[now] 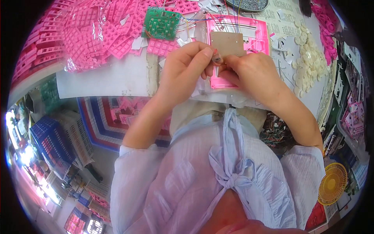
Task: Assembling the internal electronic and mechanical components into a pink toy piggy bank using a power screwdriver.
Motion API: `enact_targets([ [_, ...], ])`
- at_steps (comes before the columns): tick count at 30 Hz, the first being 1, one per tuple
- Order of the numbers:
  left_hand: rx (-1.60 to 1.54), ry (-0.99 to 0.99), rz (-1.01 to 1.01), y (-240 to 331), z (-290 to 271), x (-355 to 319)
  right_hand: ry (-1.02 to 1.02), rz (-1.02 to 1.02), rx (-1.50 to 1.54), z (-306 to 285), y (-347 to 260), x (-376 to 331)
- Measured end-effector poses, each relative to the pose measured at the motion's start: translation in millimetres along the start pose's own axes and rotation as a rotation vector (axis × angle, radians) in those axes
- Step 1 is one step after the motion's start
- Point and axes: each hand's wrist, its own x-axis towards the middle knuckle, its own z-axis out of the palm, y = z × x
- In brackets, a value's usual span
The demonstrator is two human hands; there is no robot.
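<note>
Over the near left edge of an open pink plastic casing (266, 37), my two hands meet. Thumb and fingertips of my left hand (183, 68) are pinched on a small grey part (217, 58) with a bit of red at it. My right hand (255, 72) is closed close beside that part, its fingertips turned down and in; what they hold is hidden. A brown board (228, 43) lies in the casing behind the hands. Thin coloured wires run from the casing to a green circuit board (160, 24) on the left.
Pink keypad pieces (87, 35) are heaped at the back left, partly under clear plastic. Cream round pieces (309, 58) are spread on the right. A dark tray (249, 4) of small metal bits stands at the back. Below the table is a striped basket (101, 124).
</note>
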Motion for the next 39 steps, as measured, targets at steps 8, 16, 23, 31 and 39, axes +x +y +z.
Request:
enact_targets([
  [8,-0.004,0.014,0.061,-4,3,1,-0.067,-0.033,-0.104,4,3,2],
  [16,0.388,0.009,0.215,-1,19,1,0.238,-0.086,-0.075,-5,1,-78],
  [23,0.623,-0.131,0.301,13,52,15,0.297,0.230,-0.246,-15,47,-117],
  [31,0.741,-0.204,0.346,5,67,21,0.512,0.201,0.627,-12,30,-96],
  [39,0.789,-0.077,0.491,2,73,12,0.353,-0.045,0.348,-11,48,-89],
])
